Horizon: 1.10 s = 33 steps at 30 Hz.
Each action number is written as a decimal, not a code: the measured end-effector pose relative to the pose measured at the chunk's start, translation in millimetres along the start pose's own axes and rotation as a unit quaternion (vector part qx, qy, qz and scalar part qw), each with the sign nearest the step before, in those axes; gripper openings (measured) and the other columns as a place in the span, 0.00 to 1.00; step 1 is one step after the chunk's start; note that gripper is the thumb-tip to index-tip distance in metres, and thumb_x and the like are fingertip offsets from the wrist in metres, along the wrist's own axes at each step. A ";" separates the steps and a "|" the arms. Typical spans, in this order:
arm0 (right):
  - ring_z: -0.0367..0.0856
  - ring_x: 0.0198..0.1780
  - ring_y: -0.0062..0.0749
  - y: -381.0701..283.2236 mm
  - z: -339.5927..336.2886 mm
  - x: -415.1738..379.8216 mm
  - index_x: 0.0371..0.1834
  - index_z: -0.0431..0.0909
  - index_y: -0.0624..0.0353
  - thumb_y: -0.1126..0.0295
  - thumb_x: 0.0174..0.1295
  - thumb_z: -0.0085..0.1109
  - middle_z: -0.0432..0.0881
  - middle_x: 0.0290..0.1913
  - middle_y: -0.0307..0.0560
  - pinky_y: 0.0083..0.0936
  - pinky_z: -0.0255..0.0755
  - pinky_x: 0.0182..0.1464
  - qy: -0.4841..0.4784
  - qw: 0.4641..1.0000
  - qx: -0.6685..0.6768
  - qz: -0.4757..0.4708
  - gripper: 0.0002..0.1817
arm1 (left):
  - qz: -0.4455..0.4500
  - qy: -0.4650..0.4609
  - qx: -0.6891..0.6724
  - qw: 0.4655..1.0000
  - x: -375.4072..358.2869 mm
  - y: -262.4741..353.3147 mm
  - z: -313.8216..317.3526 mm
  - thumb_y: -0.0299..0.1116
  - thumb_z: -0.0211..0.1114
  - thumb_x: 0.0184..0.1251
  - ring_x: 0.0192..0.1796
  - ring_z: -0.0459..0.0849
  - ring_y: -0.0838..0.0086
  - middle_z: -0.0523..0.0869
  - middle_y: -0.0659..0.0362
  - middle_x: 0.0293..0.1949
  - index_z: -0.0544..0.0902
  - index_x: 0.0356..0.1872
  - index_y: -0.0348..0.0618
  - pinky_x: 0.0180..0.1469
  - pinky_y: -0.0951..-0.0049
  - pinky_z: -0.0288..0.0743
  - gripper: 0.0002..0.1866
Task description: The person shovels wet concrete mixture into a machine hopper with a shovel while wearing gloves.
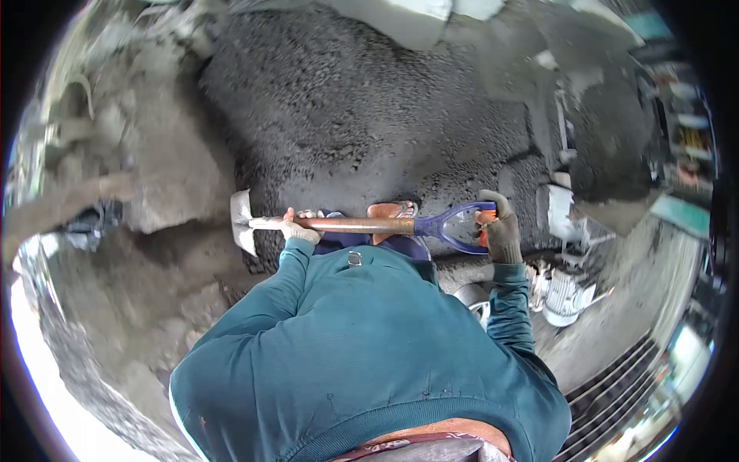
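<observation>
A shovel (369, 225) lies level across the front of my body, its wooden shaft running left to right. My left hand (299, 227), in a pale glove, is closed around the lower shaft near the metal blade (242, 223) at the left. At the other end, my right hand (499, 229), in a grey-brown glove, grips the blue and orange D-shaped handle (454, 227). Below the shovel my sandalled foot (392, 209) stands at the edge of dark, wet, gravelly material (331, 100).
A motor-like machine (563, 299) stands at the lower right, near a metal grate (612, 396). Rough concrete blocks (173, 154) rise at the left. Pale slabs (408, 19) lie at the top. A white piece (562, 213) is right of my right hand.
</observation>
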State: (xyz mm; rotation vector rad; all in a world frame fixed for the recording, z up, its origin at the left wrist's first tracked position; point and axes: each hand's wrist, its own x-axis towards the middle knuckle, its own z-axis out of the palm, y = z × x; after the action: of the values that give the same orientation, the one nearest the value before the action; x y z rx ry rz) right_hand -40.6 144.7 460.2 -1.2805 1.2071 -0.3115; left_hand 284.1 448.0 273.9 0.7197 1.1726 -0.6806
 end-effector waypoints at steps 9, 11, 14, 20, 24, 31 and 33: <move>0.75 0.25 0.18 -87.0 137.7 -46.8 0.58 0.74 0.64 0.79 0.59 0.63 0.81 0.34 0.41 0.18 0.72 0.26 -0.178 0.979 -0.088 -0.046 0.22 | -0.065 0.052 -0.072 0.994 1.9 38.9 -52.4 0.31 0.58 0.56 0.21 0.70 0.64 0.69 0.60 0.18 0.69 0.22 0.48 0.36 0.49 0.76 0.08; 0.76 0.24 0.17 -80.0 164.8 -70.9 0.58 0.73 0.66 0.78 0.60 0.63 0.81 0.35 0.42 0.18 0.72 0.26 -0.172 0.980 -0.097 -0.025 0.21 | -0.043 0.051 -0.054 0.996 37.5 46.8 -72.3 0.32 0.57 0.58 0.21 0.70 0.64 0.69 0.59 0.21 0.71 0.24 0.50 0.37 0.47 0.77 0.06; 0.76 0.23 0.19 -47.7 199.0 -84.9 0.57 0.74 0.66 0.78 0.61 0.63 0.83 0.36 0.44 0.19 0.72 0.24 -0.160 0.985 -0.051 0.033 0.20 | -0.058 0.029 -0.020 0.998 66.2 60.2 -75.6 0.32 0.58 0.60 0.22 0.71 0.63 0.70 0.59 0.22 0.72 0.31 0.52 0.35 0.48 0.77 0.03; 0.78 0.24 0.26 45.0 285.2 -41.6 0.54 0.75 0.63 0.79 0.60 0.64 0.80 0.30 0.43 0.27 0.74 0.24 -0.146 0.973 0.125 0.128 0.18 | 0.026 0.029 0.051 0.998 113.6 100.3 -34.9 0.32 0.64 0.57 0.24 0.74 0.57 0.73 0.54 0.25 0.71 0.39 0.49 0.36 0.46 0.80 0.12; 0.77 0.22 0.31 93.6 367.7 34.7 0.39 0.78 0.58 0.74 0.63 0.62 0.79 0.28 0.44 0.34 0.75 0.23 -0.203 0.872 0.311 0.320 0.04 | 0.062 0.040 0.066 0.995 150.0 118.4 4.1 0.33 0.62 0.62 0.26 0.77 0.58 0.74 0.53 0.27 0.70 0.43 0.48 0.35 0.47 0.80 0.13; 0.76 0.23 0.30 153.6 318.2 49.2 0.39 0.76 0.57 0.69 0.67 0.59 0.77 0.26 0.42 0.31 0.75 0.26 -0.128 0.931 0.155 0.304 0.04 | -0.005 0.191 0.421 0.887 253.1 40.3 -30.5 0.44 0.66 0.62 0.41 0.88 0.59 0.85 0.50 0.42 0.77 0.52 0.43 0.40 0.56 0.83 0.21; 0.78 0.27 0.30 154.9 252.1 31.4 0.38 0.76 0.56 0.68 0.68 0.58 0.78 0.30 0.42 0.31 0.76 0.30 -0.099 0.920 0.182 0.333 0.05 | -0.026 0.114 0.628 0.769 225.1 -16.3 -40.8 0.47 0.69 0.58 0.46 0.88 0.63 0.86 0.52 0.49 0.81 0.53 0.43 0.47 0.63 0.83 0.25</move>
State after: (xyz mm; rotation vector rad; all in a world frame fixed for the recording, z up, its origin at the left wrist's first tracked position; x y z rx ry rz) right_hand 112.1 313.8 268.9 -0.5138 1.2629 0.0938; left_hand 304.0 448.7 45.3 1.9402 0.8168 -1.4789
